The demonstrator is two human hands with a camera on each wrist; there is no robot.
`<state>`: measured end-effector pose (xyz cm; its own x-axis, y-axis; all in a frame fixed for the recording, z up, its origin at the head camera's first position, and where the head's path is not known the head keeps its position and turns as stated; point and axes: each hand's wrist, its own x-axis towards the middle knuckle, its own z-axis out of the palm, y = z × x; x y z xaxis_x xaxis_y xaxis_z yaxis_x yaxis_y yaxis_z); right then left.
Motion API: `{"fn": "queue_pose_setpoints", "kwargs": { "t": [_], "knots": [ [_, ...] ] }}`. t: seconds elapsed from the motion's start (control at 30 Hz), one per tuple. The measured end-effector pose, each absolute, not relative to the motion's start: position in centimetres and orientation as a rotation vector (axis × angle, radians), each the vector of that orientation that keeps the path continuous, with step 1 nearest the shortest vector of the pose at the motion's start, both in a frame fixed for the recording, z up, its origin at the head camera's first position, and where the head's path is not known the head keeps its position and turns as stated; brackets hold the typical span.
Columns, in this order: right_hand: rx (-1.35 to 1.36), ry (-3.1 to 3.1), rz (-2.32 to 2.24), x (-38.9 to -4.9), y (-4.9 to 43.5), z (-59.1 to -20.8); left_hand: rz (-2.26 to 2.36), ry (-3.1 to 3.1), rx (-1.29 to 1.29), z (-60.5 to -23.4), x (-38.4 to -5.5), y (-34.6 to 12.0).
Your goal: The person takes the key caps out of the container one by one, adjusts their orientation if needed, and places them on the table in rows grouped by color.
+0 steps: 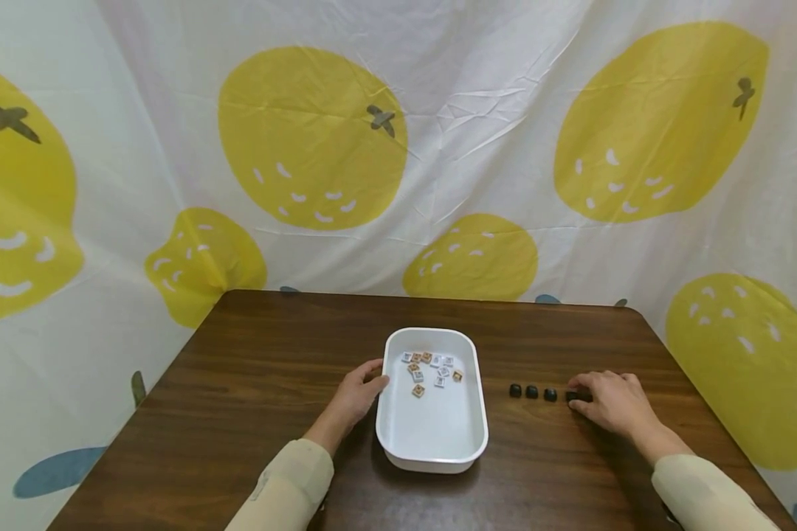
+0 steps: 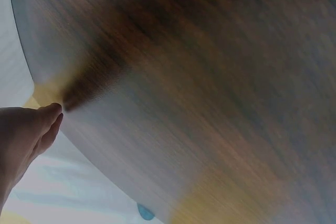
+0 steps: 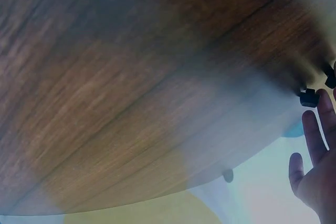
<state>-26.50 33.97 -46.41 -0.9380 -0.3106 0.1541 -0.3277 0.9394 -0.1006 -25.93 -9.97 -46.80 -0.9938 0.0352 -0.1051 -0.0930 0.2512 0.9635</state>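
A white rectangular tray (image 1: 432, 435) sits mid-table with several small white and orange-brown square pieces (image 1: 418, 376) inside. My left hand (image 1: 355, 394) holds its left rim, thumb at the edge. In the left wrist view that hand (image 2: 26, 137) shows bent beside the pale tray wall (image 2: 11, 51). To the right of the tray, several black keycap-like blocks (image 1: 532, 392) stand in a row. My right hand (image 1: 614, 402) pinches a black block (image 1: 571, 396) at the row's right end, partly covered by the fingers. In the right wrist view, a black block (image 3: 309, 98) is by the fingertips.
The dark wooden table (image 1: 272, 354) reaches back to a white curtain (image 1: 478, 147) printed with yellow lemons, which also hangs at both sides. Both forearms wear pale sleeves (image 1: 292, 472).
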Motion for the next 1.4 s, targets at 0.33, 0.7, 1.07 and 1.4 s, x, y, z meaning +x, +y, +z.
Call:
{"fn": "queue_pose_setpoints", "kwargs": {
  "t": [0.33, 0.7, 1.07, 1.4],
  "knots": [
    [0.473, -2.901, 0.27, -26.3, 33.5, -46.1, 1.839, 2.429, -0.054, -46.7, -25.8, -9.9],
    [0.536, -2.796, 0.468, -26.9, 29.1, -44.6, 1.854, 2.452, -0.025, -46.9, -25.9, -9.9],
    [0.608, -2.734, 0.57, -28.0, 22.6, -41.9, 1.86, 2.432, -0.041, -46.5, -25.7, -9.7],
    [0.615, -2.921, 0.587, -28.4, 15.3, -40.1, 1.849, 2.434, -0.013, -46.5, -25.5, -9.7]
  ]
}}
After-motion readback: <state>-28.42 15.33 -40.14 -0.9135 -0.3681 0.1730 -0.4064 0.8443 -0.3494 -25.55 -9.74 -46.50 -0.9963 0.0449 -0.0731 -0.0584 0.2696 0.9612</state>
